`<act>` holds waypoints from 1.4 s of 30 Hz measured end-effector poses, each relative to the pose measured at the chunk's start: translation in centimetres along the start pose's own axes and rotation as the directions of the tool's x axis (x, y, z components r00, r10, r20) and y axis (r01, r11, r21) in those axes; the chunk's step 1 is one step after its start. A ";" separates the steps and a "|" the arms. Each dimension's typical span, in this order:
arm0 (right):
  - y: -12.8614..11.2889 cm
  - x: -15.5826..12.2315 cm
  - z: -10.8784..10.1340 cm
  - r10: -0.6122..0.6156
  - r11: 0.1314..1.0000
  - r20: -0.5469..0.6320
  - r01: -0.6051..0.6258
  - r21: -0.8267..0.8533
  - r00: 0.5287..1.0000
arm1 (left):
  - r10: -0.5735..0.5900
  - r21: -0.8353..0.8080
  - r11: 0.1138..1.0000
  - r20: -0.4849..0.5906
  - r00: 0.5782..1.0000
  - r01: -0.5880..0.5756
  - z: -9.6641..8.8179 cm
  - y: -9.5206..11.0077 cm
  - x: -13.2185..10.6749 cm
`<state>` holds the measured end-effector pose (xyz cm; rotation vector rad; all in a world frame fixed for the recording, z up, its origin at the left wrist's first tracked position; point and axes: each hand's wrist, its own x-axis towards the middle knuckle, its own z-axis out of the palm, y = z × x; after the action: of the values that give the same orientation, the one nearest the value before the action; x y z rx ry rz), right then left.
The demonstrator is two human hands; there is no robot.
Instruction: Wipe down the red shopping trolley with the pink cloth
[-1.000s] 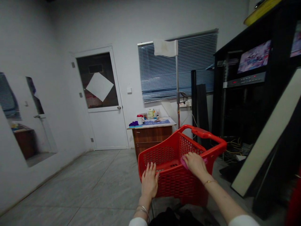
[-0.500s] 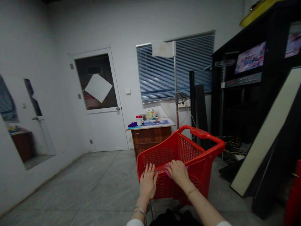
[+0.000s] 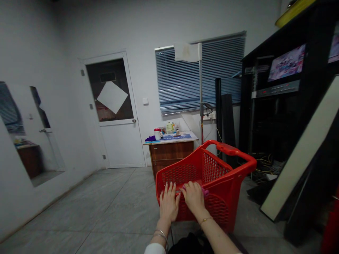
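A red plastic shopping basket (image 3: pixel 225 183) with a curved handle stands in front of me, low and right of the middle of the view. My left hand (image 3: pixel 168 204) lies flat against the basket's near rim with its fingers stretched out. My right hand (image 3: pixel 194 197) presses a small pink cloth (image 3: pixel 204 192) onto the same rim, close beside the left hand. Most of the cloth is hidden under the hand.
A wooden cabinet (image 3: pixel 171 153) with a cup and small items stands behind the basket, below a window with blinds (image 3: pixel 198 74). A white door (image 3: pixel 113 113) is at the back left. A black rack with screens (image 3: pixel 288 106) and a leaning white panel (image 3: pixel 299 151) fill the right side.
My right hand has slid the pink cloth leftward along the basket's rim, from the right side to a spot next to my left hand. My left hand has stayed on the rim.
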<state>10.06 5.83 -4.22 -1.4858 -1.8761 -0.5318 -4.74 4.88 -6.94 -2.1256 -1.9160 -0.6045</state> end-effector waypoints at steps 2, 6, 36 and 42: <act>0.6 0.4 -0.3 -0.043 0.999 0.065 0.043 0.007 0.997 | 0.009 -0.007 1.000 0.011 1.000 -0.009 -0.3 -0.3 -0.1; 9.3 3.0 -3.6 -0.008 0.988 0.169 0.034 -0.150 0.986 | 0.009 -0.025 1.000 0.008 1.000 -0.009 -0.4 -0.5 -0.2; 1.6 0.8 -0.9 0.017 0.998 0.127 -0.009 -0.062 0.992 | 0.013 -0.069 0.998 0.037 0.999 -0.011 -0.7 0.4 -0.4; 8.3 2.9 -4.1 0.003 0.994 0.256 0.025 -0.106 0.967 | 0.019 -0.042 0.999 0.013 1.000 -0.019 -0.6 -0.6 -0.6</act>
<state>18.73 7.25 -0.08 -1.6836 -2.0816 -0.4718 -5.42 4.18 -6.76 -2.1761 -1.9043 -0.6330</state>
